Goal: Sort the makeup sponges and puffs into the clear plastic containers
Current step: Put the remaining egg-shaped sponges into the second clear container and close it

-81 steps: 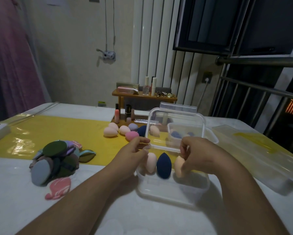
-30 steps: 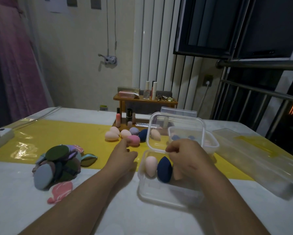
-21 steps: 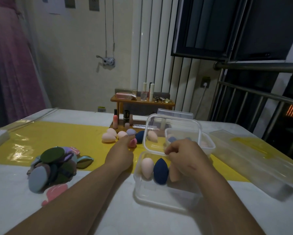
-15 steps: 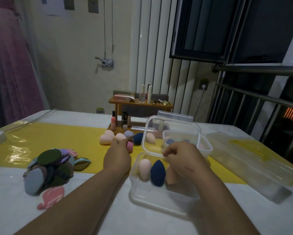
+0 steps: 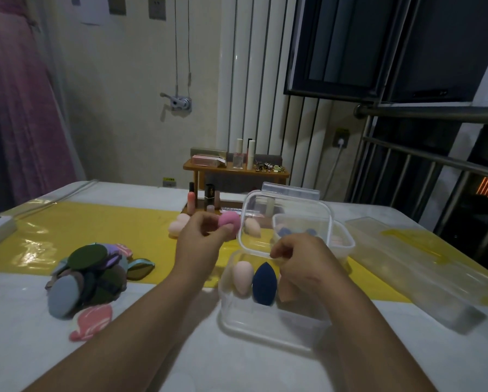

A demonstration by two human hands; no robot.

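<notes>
- The left hand (image 5: 200, 244) is raised above the yellow mat (image 5: 95, 227), its fingertips clamped on a pink sponge (image 5: 229, 220).
- The right hand (image 5: 302, 258) sits over the near container (image 5: 265, 326), fingers curled at the lower edge of the lid (image 5: 285, 210). I cannot tell whether it pinches the lid or the beige sponge (image 5: 286, 292) under it.
- The pink sponge is rounded, matte and egg-like. It is held just left of the upright clear lid.
- The near container is clear, square and round-cornered. In it stand three teardrop sponges side by side: a pale pink sponge (image 5: 242, 278), a navy sponge (image 5: 264, 284) and the beige one.
- A second container (image 5: 346, 246) stands just behind the lid, with bluish and pink pieces inside, too blurred to count.
- Two peach sponges (image 5: 177, 227) show on the mat beside the left hand, and one more sponge (image 5: 252, 227) shows through the lid.
- A pile of puffs (image 5: 87, 275) in green, grey-blue and lilac lies well to the left. One pink puff (image 5: 91, 321) lies just in front of it.
- The worktop (image 5: 25, 349) is white, with the glossy yellow mat across it.
- A small wooden shelf (image 5: 237, 171) with bottles stands at the far edge, a pink curtain (image 5: 25, 108) hangs on the left, and a dark barred window (image 5: 406, 52) is on the right.
</notes>
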